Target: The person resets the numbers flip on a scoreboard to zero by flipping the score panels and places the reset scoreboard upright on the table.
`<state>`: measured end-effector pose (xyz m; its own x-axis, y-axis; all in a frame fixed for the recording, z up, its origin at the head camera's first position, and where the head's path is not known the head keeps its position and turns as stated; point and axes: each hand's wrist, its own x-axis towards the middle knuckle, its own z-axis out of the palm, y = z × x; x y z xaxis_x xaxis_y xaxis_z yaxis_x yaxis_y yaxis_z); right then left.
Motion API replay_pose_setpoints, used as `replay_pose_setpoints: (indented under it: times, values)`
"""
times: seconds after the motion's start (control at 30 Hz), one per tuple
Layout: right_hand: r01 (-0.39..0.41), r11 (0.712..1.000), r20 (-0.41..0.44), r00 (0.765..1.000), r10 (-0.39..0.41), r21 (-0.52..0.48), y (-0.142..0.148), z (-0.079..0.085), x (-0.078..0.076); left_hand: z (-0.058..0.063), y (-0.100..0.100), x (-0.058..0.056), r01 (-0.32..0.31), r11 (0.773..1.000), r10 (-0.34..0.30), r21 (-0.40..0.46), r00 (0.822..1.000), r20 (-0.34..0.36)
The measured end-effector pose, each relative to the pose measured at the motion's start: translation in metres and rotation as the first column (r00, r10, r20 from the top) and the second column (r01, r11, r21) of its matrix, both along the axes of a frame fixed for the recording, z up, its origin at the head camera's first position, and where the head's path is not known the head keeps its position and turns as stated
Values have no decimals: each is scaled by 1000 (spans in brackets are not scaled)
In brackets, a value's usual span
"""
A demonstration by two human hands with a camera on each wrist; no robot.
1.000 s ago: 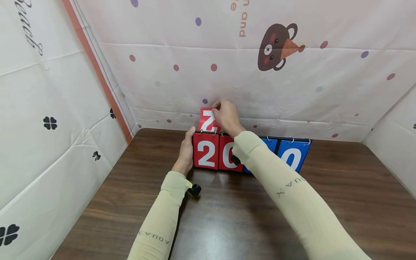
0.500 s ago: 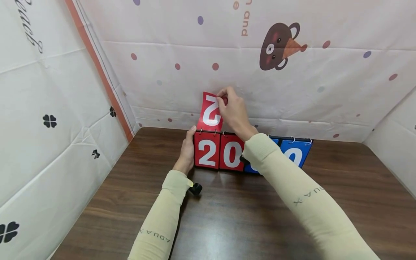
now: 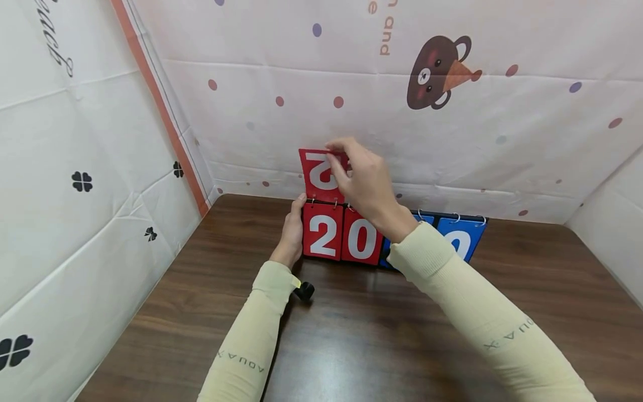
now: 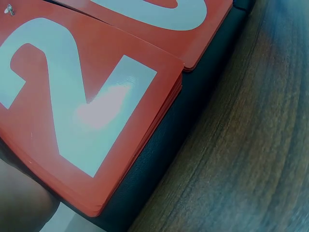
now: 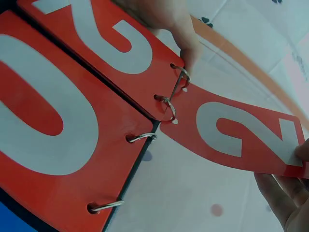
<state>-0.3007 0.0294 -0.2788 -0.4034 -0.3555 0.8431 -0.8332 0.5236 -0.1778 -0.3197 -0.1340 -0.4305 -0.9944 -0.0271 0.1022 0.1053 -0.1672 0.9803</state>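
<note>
A flip scoreboard with red cards at left and blue cards at right stands on the table. My left hand (image 3: 291,231) grips its left edge, the thumb near the top corner. A red card (image 3: 321,173) with a white 2 is flipped up over the top on its metal rings (image 5: 166,106). My right hand (image 3: 369,178) pinches this card by its far end; in the right wrist view the card (image 5: 231,125) bends slightly. Below hang another red 2 card (image 4: 41,111) and a red 0 card (image 3: 361,239). My right arm covers part of the blue cards (image 3: 464,240).
The brown wooden table (image 3: 341,335) extends in front of the scoreboard and to both sides. A patterned cloth (image 3: 251,44) rises right behind it, with another white cloth wall (image 3: 110,240) at the left. A small black device (image 3: 304,291) sits at my left wrist.
The right hand has lifted the red 2 card higher and drawn it toward me, so it stands more upright over the rings. The left hand keeps its place on the scoreboard.
</note>
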Motion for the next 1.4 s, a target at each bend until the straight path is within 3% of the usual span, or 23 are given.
replay_pose_setpoints:
  times: [0.13, 0.37, 0.7, 0.83, 1.0, 1.1, 1.2, 1.4]
  values:
    - [-20, 997, -95, 995, 28, 77, 2, -1, 15, -1, 0, 0, 5, 1000, -5, -10, 1000, -4]
    - [-70, 990, -169, 981, 91, 126, 6, -8, 35, 0, 0, 0, -3, 1000, 3, -18, 1000, 3]
    - [-147, 948, -162, 967, 198, 282, 10, -37, 64, 4, -1, 1, -31, 1000, 30, 0, 996, 87]
    - [-174, 916, -154, 958, 243, 363, 8, -52, 68, 14, -3, 9, -11, 1000, 12, -5, 991, 130]
    - [-209, 877, -123, 950, 287, 432, 10, -71, 71, 32, 1, 27, 30, 1000, -30, 8, 993, 116]
    - [-219, 859, -99, 950, 295, 462, 14, -83, 70, 36, 2, 31, 45, 999, -46, 12, 994, 101]
    - [-223, 847, -76, 953, 293, 482, 18, -94, 68, 30, 2, 28, 48, 999, -48, 6, 995, 91]
    - [-219, 832, -64, 955, 291, 510, 22, -111, 63, 3, -2, 6, 18, 1000, -19, 24, 999, 48]
